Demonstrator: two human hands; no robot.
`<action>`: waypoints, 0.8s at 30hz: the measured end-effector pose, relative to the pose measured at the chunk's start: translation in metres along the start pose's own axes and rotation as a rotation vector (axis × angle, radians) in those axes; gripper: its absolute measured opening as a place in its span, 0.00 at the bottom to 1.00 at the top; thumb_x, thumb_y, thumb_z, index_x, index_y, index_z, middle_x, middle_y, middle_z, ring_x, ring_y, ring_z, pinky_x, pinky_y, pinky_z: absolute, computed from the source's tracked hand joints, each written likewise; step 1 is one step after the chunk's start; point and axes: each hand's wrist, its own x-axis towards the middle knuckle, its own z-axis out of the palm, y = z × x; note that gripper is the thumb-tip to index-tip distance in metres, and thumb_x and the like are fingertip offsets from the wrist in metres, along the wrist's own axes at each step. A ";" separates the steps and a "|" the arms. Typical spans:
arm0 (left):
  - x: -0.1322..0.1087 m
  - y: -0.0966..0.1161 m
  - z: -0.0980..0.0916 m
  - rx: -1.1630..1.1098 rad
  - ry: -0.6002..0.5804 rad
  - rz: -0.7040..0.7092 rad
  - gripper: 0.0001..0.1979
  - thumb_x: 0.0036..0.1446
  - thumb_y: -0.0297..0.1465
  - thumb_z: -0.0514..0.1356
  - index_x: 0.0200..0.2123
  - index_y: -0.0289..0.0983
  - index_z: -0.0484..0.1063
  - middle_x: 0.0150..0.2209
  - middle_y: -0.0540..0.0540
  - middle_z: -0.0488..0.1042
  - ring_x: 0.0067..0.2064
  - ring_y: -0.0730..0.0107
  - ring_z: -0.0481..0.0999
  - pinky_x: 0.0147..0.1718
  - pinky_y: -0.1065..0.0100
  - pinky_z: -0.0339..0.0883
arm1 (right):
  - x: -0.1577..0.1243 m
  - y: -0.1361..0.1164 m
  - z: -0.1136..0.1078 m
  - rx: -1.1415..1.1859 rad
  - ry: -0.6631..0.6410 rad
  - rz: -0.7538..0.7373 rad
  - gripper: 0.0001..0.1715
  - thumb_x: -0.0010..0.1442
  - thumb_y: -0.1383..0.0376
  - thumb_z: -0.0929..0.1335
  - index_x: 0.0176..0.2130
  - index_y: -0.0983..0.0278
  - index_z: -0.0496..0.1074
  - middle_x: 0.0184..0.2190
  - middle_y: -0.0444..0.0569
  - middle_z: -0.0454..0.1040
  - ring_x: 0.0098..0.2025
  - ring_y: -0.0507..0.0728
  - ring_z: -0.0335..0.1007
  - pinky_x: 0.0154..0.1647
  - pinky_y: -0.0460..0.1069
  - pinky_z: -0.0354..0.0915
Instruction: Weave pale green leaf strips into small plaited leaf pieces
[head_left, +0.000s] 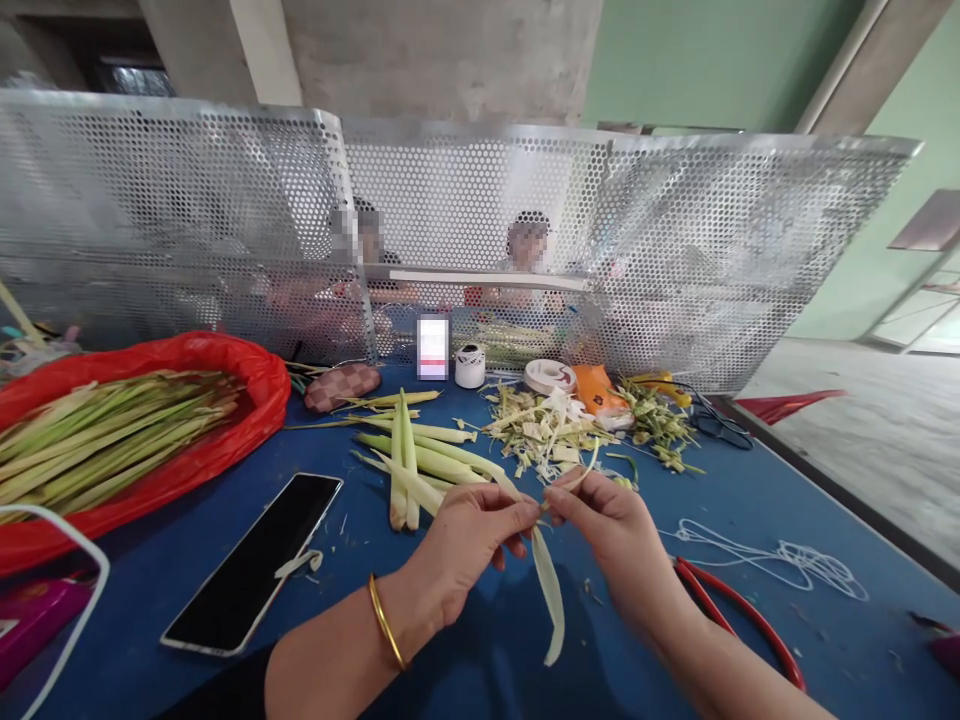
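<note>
Over the blue table, my left hand (pixel 469 535) pinches a pale green leaf strip (pixel 550 605) between thumb and fingers; its broad end hangs down below the fingertips. My right hand (pixel 607 515) is close beside it, thumb and fingers pinched on a thin yellowish strand (pixel 585 466) that sticks up past the fingers. Where strip and strand meet is hidden by the fingertips, so I cannot tell whether they are one piece. Just beyond the left hand lie several pale green leaf pieces (pixel 439 460), two of them crossing the others.
Leaf scraps (pixel 536 430) are heaped behind my hands, near a white tape roll (pixel 550 376) and an orange packet (pixel 598 388). Left are a black-screened phone (pixel 251 560) and a red bag (pixel 266 365) of long leaves. Right lie red-handled pliers or cutters (pixel 757 615) and white cord (pixel 802 565).
</note>
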 end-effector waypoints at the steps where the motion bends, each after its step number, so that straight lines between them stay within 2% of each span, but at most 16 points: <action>1: 0.000 0.001 0.001 0.007 -0.006 -0.004 0.13 0.46 0.38 0.66 0.22 0.33 0.74 0.20 0.50 0.70 0.21 0.78 0.66 0.18 0.75 0.55 | 0.000 0.001 0.000 -0.026 0.015 -0.016 0.16 0.49 0.56 0.71 0.19 0.63 0.69 0.20 0.45 0.69 0.26 0.54 0.63 0.29 0.48 0.61; 3: -0.001 0.002 0.001 0.024 -0.030 -0.035 0.12 0.45 0.37 0.67 0.23 0.33 0.75 0.21 0.48 0.73 0.21 0.77 0.67 0.19 0.75 0.56 | 0.000 0.003 -0.001 -0.080 0.036 -0.036 0.15 0.50 0.56 0.70 0.21 0.64 0.70 0.20 0.45 0.69 0.26 0.54 0.63 0.28 0.49 0.61; 7: -0.003 0.002 0.000 0.046 -0.062 -0.079 0.13 0.44 0.38 0.67 0.25 0.32 0.76 0.23 0.46 0.74 0.22 0.77 0.68 0.19 0.75 0.56 | 0.004 0.008 -0.005 -0.212 -0.031 -0.056 0.16 0.55 0.57 0.68 0.22 0.64 0.69 0.23 0.47 0.72 0.28 0.55 0.66 0.30 0.50 0.63; 9: -0.003 0.000 0.000 0.058 -0.078 -0.074 0.14 0.46 0.40 0.66 0.28 0.33 0.77 0.25 0.46 0.75 0.22 0.76 0.69 0.19 0.75 0.56 | 0.006 0.008 -0.011 -0.321 0.051 -0.156 0.11 0.56 0.58 0.68 0.32 0.64 0.72 0.32 0.50 0.75 0.35 0.59 0.70 0.35 0.51 0.65; 11: -0.003 0.000 -0.001 0.088 -0.098 -0.068 0.15 0.47 0.41 0.65 0.30 0.34 0.77 0.27 0.46 0.77 0.22 0.75 0.69 0.18 0.75 0.54 | 0.008 0.005 -0.016 -0.478 0.204 -0.324 0.20 0.56 0.58 0.69 0.48 0.62 0.70 0.45 0.54 0.74 0.46 0.63 0.69 0.43 0.56 0.65; 12: -0.003 0.000 0.000 0.103 -0.109 -0.061 0.15 0.47 0.41 0.65 0.31 0.35 0.77 0.27 0.46 0.77 0.21 0.75 0.69 0.18 0.74 0.54 | 0.008 0.002 -0.018 -0.566 0.244 -0.420 0.24 0.56 0.59 0.70 0.52 0.60 0.68 0.49 0.55 0.72 0.51 0.64 0.67 0.47 0.58 0.63; 13: -0.003 0.000 0.000 0.117 -0.118 -0.052 0.15 0.47 0.41 0.65 0.32 0.35 0.77 0.28 0.46 0.78 0.20 0.76 0.67 0.18 0.74 0.53 | 0.007 0.000 -0.020 -0.647 0.234 -0.508 0.24 0.57 0.59 0.70 0.52 0.59 0.68 0.51 0.55 0.71 0.53 0.65 0.65 0.51 0.60 0.61; 15: -0.004 0.000 0.000 0.133 -0.129 -0.032 0.14 0.47 0.41 0.65 0.31 0.35 0.77 0.28 0.46 0.77 0.19 0.78 0.63 0.20 0.72 0.53 | 0.005 -0.004 -0.019 -0.745 0.083 -0.620 0.14 0.58 0.61 0.69 0.46 0.58 0.73 0.47 0.53 0.74 0.53 0.64 0.66 0.54 0.61 0.57; 17: -0.005 0.000 0.001 0.145 -0.134 -0.010 0.11 0.46 0.38 0.64 0.26 0.35 0.76 0.24 0.49 0.74 0.20 0.78 0.60 0.21 0.72 0.53 | 0.002 -0.005 -0.015 -0.740 -0.097 -0.619 0.05 0.59 0.64 0.70 0.38 0.58 0.75 0.39 0.48 0.77 0.48 0.61 0.70 0.55 0.60 0.55; 19: -0.005 -0.001 0.002 0.174 -0.135 0.009 0.09 0.46 0.33 0.63 0.20 0.35 0.73 0.17 0.54 0.66 0.20 0.78 0.57 0.22 0.72 0.49 | -0.001 -0.002 -0.009 -0.679 -0.190 -0.555 0.03 0.58 0.67 0.69 0.33 0.58 0.74 0.34 0.45 0.78 0.42 0.58 0.72 0.57 0.59 0.54; 21: -0.005 -0.002 0.003 0.190 -0.129 0.006 0.09 0.45 0.30 0.62 0.16 0.36 0.69 0.14 0.56 0.57 0.21 0.78 0.54 0.22 0.72 0.47 | -0.003 0.002 -0.003 -0.624 -0.194 -0.517 0.07 0.58 0.71 0.68 0.30 0.59 0.72 0.30 0.42 0.77 0.35 0.55 0.72 0.56 0.58 0.54; 24: -0.005 -0.003 0.005 0.156 -0.116 -0.041 0.09 0.45 0.32 0.63 0.18 0.35 0.72 0.16 0.56 0.59 0.21 0.78 0.54 0.22 0.72 0.46 | -0.004 0.006 0.000 -0.557 -0.131 -0.502 0.10 0.56 0.73 0.65 0.28 0.60 0.71 0.26 0.42 0.74 0.30 0.54 0.70 0.48 0.55 0.61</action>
